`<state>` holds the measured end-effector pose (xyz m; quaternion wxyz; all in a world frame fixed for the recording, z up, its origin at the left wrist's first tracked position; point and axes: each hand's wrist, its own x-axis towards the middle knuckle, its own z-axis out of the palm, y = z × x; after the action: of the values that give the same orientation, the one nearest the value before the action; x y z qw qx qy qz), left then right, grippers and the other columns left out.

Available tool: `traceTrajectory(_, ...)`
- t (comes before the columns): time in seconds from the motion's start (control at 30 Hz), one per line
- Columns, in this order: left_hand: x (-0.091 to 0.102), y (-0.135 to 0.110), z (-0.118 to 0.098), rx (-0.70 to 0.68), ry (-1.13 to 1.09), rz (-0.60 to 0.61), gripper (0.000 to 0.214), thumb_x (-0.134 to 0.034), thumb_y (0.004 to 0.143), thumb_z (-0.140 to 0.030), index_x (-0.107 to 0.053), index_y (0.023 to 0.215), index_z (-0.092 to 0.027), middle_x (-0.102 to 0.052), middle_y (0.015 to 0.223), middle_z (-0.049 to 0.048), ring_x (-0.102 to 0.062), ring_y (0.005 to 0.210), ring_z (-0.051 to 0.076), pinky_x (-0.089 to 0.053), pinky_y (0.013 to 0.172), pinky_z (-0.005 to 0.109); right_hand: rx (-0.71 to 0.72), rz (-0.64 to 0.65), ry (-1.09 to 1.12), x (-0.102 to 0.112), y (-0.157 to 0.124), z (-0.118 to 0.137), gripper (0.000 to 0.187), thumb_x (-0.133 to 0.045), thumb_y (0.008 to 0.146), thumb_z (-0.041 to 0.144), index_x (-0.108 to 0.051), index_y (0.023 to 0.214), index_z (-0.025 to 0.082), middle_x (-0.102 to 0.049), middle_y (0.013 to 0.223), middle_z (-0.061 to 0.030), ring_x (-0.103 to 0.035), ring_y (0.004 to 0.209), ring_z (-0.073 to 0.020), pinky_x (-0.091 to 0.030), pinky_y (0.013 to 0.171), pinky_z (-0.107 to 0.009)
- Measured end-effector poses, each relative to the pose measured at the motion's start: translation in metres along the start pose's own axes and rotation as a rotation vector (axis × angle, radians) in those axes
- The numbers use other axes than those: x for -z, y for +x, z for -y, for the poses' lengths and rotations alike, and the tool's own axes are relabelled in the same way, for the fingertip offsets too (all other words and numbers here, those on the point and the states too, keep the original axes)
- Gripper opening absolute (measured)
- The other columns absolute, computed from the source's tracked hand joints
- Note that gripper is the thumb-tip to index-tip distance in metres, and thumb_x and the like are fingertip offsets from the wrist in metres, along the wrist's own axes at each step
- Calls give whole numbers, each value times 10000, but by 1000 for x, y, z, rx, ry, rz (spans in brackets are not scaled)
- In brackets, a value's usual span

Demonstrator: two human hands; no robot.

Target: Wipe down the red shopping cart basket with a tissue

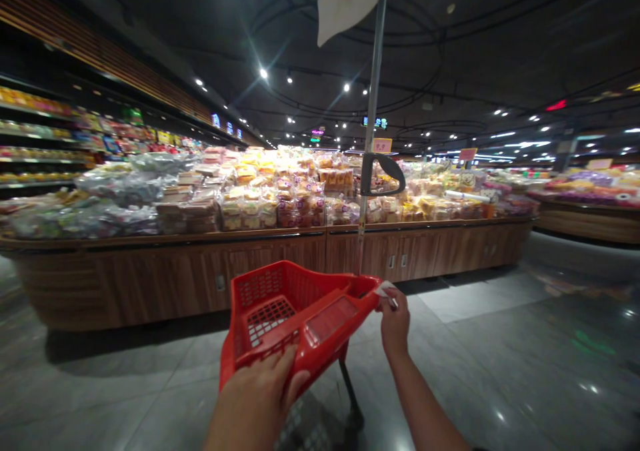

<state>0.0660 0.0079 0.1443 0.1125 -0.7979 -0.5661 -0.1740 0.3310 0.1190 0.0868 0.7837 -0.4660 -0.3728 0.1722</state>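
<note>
A red plastic shopping cart (295,331) is in front of me, its mesh floor showing through the open top. My left hand (265,387) grips the cart's near left rim, fingers over the edge and thumb along the outside. At the cart's right corner, my right hand (395,314) is closed on a small white cloth or tissue (385,289), which touches the red plastic. A short pale edge shows between those fingers; I cannot tell what it is. Beyond that corner rises a metal pole (379,51) with a white flag (350,1) and a dark loop (387,176).
A long wooden display counter (165,277) heaped with packaged bread (300,201) runs across the view. Stocked shelves (35,134) line the left wall. Another rounded display (590,221) stands at the right. Grey tile floor (475,344) surrounds the cart.
</note>
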Motion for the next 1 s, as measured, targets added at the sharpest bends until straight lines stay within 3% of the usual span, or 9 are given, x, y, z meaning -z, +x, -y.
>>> traceTrajectory(0.07,0,2,-5,9,28,1,401,-399,887,-393,-589,1203,-236,-703,1076,86,-681,876,265,-526,746,413,-46,6,24,-1,11,-4,276,-584,720,379,-557,905,177,-640,797,-29,-532,546,-130,-433,491,-249)
traceTrajectory(0.13,2,3,-11,21,52,8,402,-394,892,-383,-588,1207,-224,-696,1091,95,-680,873,269,-524,741,411,-82,14,59,-3,11,-7,287,-568,738,379,-528,949,190,-608,751,3,-505,511,-114,-425,478,-238)
traceTrajectory(0.4,5,3,-17,26,88,19,394,-415,888,-370,-595,1203,-216,-710,1045,110,-686,824,273,-525,718,406,-293,76,309,-23,-55,2,284,-555,764,366,-496,1011,238,-623,832,-2,-595,632,-129,-491,560,-239)
traceTrajectory(0.6,-1,2,-18,1,117,-24,379,-409,896,-370,-614,1170,-208,-701,1068,115,-684,811,261,-527,702,388,-344,-64,339,-27,-15,8,250,-593,697,372,-452,852,236,-514,601,78,-498,481,-97,-410,457,-199)
traceTrajectory(0.87,0,2,-22,6,110,-23,396,-389,900,-386,-612,1171,-203,-719,996,105,-681,808,259,-521,706,385,-294,88,176,-25,-39,7,274,-538,763,458,-469,910,237,-523,607,66,-509,493,-103,-419,467,-205)
traceTrajectory(1.0,4,1,-22,12,115,-15,389,-405,893,-371,-618,1164,-192,-715,1019,112,-684,802,257,-520,709,386,-230,109,43,-23,-7,3,329,-520,750,523,-460,858,218,-508,586,56,-481,471,-104,-358,420,-195)
